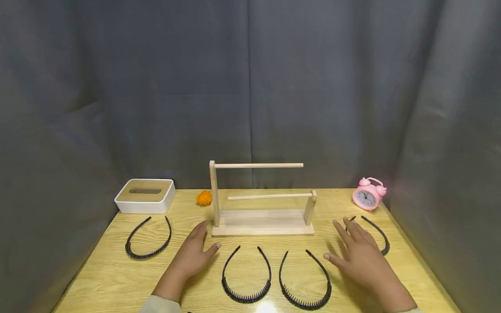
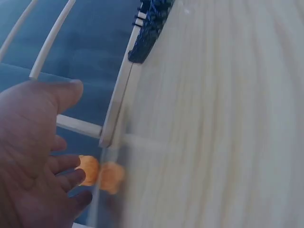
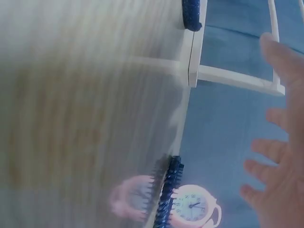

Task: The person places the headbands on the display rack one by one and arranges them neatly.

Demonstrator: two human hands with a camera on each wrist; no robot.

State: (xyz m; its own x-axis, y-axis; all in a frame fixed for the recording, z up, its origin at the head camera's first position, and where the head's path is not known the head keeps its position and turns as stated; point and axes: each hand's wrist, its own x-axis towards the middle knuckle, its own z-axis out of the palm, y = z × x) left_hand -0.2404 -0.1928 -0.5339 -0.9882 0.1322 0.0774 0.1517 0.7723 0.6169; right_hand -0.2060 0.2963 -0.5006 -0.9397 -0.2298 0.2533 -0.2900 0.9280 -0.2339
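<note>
My left hand (image 1: 193,255) hovers left of the wooden rack's base, its fingers loosely extended and nothing held. My right hand (image 1: 362,258) is over the table's right side, fingers spread, partly hiding a black toothed headband (image 1: 385,241) behind it. Between the hands lie two more such items, a left-middle headband (image 1: 246,299) and a right-middle headband (image 1: 306,305), teeth towards me. Farther left is another headband (image 1: 148,255). The two-bar wooden rack (image 1: 263,221) stands behind the middle pair, its bars bare. In the wrist views both the left palm (image 2: 23,137) and right fingers (image 3: 270,161) touch nothing.
A white tissue box (image 1: 166,203) with a wood-look lid stands at the back left. An orange pompom-like ball (image 1: 204,198) lies left of the rack. The pink alarm clock (image 1: 368,197) is at the back right. Grey curtains (image 1: 250,87) enclose the table.
</note>
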